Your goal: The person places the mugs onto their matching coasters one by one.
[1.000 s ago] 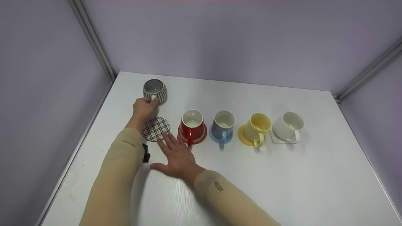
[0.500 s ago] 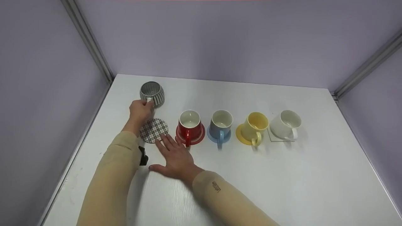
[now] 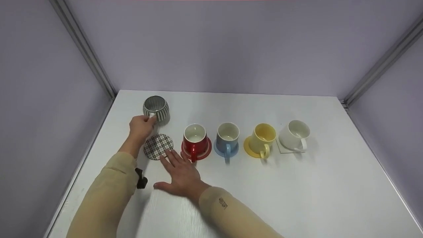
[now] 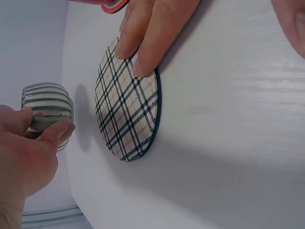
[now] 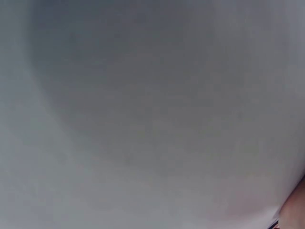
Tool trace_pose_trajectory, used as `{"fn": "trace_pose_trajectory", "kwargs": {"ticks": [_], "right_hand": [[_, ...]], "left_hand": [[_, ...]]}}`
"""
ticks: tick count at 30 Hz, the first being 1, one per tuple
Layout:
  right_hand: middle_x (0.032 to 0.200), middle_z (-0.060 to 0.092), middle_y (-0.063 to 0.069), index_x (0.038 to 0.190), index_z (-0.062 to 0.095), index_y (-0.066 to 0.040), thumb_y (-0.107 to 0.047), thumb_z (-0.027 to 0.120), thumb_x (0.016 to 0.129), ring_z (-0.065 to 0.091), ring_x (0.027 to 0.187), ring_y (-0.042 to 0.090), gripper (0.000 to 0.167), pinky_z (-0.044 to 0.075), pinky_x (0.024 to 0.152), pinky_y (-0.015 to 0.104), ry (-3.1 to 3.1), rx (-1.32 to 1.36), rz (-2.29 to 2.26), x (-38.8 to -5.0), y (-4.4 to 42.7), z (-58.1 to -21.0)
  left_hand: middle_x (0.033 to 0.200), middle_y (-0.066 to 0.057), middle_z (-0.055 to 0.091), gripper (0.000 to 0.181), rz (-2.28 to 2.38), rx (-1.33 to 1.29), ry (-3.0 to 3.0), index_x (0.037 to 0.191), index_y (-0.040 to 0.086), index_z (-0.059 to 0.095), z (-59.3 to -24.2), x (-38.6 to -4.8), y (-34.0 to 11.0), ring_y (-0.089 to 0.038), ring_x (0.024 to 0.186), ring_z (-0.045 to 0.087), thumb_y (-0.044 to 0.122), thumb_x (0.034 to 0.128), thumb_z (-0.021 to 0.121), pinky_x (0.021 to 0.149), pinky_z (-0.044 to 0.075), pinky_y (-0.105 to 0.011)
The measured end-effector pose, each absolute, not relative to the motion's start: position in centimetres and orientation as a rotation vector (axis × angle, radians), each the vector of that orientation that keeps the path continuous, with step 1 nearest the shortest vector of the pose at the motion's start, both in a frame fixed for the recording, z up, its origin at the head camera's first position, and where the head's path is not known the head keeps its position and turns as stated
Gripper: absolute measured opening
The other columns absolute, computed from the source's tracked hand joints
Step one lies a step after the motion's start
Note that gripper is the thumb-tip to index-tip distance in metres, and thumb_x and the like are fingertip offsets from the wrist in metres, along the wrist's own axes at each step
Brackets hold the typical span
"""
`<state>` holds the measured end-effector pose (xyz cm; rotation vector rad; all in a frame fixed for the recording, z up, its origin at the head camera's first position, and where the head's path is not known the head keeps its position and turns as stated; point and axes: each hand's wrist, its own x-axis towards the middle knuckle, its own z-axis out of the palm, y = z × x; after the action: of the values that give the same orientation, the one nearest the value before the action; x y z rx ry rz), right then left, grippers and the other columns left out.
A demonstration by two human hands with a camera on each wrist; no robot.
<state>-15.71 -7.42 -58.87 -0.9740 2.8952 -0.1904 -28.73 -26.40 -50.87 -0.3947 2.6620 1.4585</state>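
My left hand (image 3: 141,127) pinches the handle of a grey-and-white striped mug (image 3: 162,114) at the far left of the table. In the left wrist view the striped mug (image 4: 47,95) has its shadow apart from it, so it appears raised off the surface. Nearer to me lies a round plaid coaster (image 3: 153,148). My right hand (image 3: 182,178) is spread flat, its fingertips resting on the coaster's near right edge; the left wrist view shows two fingers (image 4: 155,36) on the plaid cloth. Only a sliver of that hand shows in the right wrist view.
To the right, a red mug (image 3: 193,145), a blue mug (image 3: 224,142), a yellow mug (image 3: 259,143) and a white mug (image 3: 292,137) stand in a row, each on a coaster. Walls border the white table (image 3: 297,195) behind and at both sides.
The whole scene has shifted down and slightly left in the head view. Both hands, the striped mug and the coaster keep nearly the same places relative to each other.
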Motion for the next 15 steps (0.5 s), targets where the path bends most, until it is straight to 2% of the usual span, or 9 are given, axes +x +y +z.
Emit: {"fn": "trace_pose_trajectory", "kwargs": {"ticks": [4,15], "right_hand": [[0.179,0.004,0.001,0.173,0.009,-0.027,-0.090,0.019,0.094,0.004,0.164,0.021,0.101,0.004,0.131,0.045,2.899,-0.977,-0.172,-16.0,-7.6,-58.9],[0.178,0.010,0.002,0.172,0.016,-0.025,-0.089,0.023,0.095,0.009,0.164,0.021,0.101,0.007,0.132,0.045,2.933,-1.026,-0.211,-16.4,-8.0,-59.1]], "left_hand": [[0.085,-0.005,0.061,0.036,1.475,-0.366,2.685,0.093,0.002,0.067,-50.3,-28.4,-26.4,-0.019,0.080,0.053,0.030,0.1115,0.054,0.069,0.046,-0.030],[0.083,-0.004,0.063,0.037,1.511,-0.344,2.656,0.088,0.004,0.067,-49.5,-27.4,-27.2,-0.018,0.076,0.051,0.029,0.1117,0.055,0.063,0.044,-0.029]]}}
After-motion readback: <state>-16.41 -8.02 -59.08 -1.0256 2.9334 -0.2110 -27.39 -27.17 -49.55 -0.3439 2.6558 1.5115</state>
